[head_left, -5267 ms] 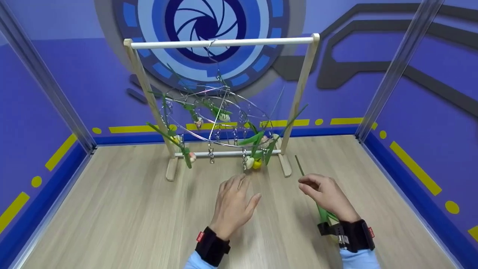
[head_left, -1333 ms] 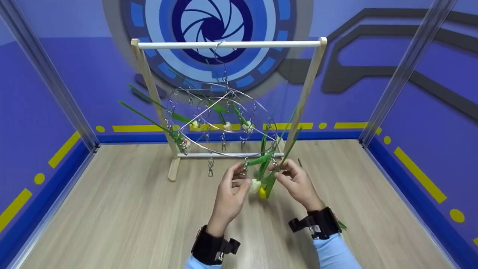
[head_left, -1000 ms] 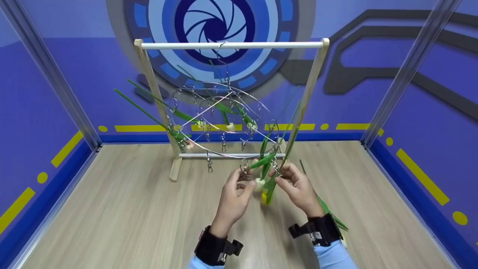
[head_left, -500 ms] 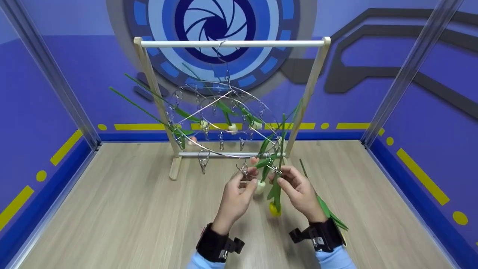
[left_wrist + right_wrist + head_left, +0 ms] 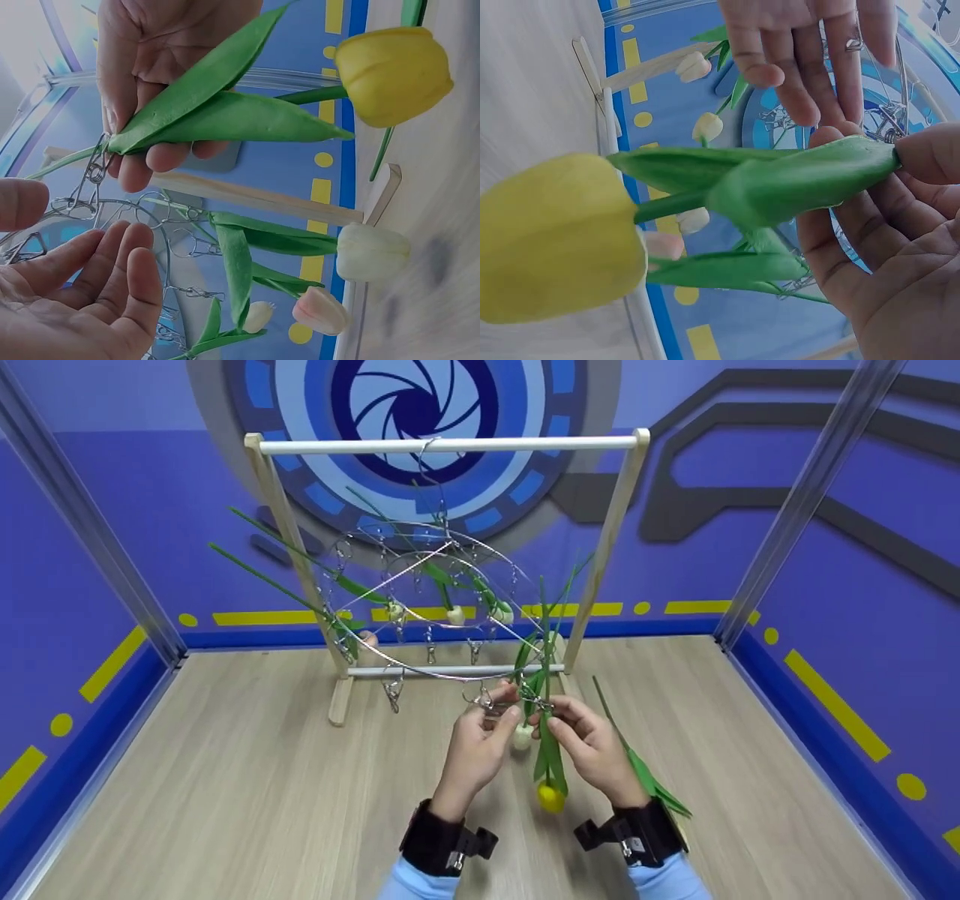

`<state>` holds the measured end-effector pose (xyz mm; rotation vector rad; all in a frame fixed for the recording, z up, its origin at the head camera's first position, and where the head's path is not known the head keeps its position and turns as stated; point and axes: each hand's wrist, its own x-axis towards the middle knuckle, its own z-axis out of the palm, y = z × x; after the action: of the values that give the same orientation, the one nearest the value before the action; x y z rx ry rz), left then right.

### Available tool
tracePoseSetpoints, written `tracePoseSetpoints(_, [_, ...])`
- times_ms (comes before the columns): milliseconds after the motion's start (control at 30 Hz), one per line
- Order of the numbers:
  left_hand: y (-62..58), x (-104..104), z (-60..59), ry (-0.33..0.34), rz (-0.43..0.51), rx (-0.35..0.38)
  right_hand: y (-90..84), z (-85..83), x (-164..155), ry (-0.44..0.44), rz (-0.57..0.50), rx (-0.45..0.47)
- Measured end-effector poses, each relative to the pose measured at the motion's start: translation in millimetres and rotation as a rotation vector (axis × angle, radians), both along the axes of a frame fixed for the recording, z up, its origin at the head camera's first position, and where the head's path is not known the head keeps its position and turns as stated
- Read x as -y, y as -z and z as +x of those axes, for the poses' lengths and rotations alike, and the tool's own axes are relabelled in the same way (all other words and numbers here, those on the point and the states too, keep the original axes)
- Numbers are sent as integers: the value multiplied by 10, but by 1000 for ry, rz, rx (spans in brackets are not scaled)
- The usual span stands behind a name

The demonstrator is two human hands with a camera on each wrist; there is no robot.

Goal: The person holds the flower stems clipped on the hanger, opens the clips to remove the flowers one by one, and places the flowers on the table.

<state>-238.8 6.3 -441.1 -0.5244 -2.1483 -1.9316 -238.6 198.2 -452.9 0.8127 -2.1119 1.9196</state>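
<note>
A yellow tulip [image 5: 551, 797] hangs head down in front of a round wire hanger [image 5: 450, 673] with metal clips. My right hand [image 5: 596, 746] pinches its stem where the leaves begin; in the left wrist view, a metal clip [image 5: 96, 171] meets the stem there. My left hand [image 5: 480, 750] is beside it at the hanger's front rim, near another clip [image 5: 486, 701]. In the left wrist view its thumb and fingers [image 5: 71, 259] stand apart. A white tulip [image 5: 373, 253] and a pink one [image 5: 321, 310] hang behind.
The hanger hooks over the white bar [image 5: 510, 444] of a wooden rack [image 5: 616, 525]. More tulips hang at its left and back, with stems jutting out at left. Another tulip [image 5: 641, 772] lies on the table [image 5: 262, 780], right of my right hand.
Both hands have come up to the hanger's front right. The yellow tulip has come forward and hangs lower, its stem turned upright. The hanger has turned slightly.
</note>
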Motion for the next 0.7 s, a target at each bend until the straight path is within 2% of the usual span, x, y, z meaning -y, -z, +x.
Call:
tracePoseSetpoints(500, [-7, -47, -46, -42, 25, 45, -19, 35, 9, -73, 45, -41])
tracePoseSetpoints(700, [-8, -49, -56, -72, 26, 41, -36, 30, 1, -91, 54, -14])
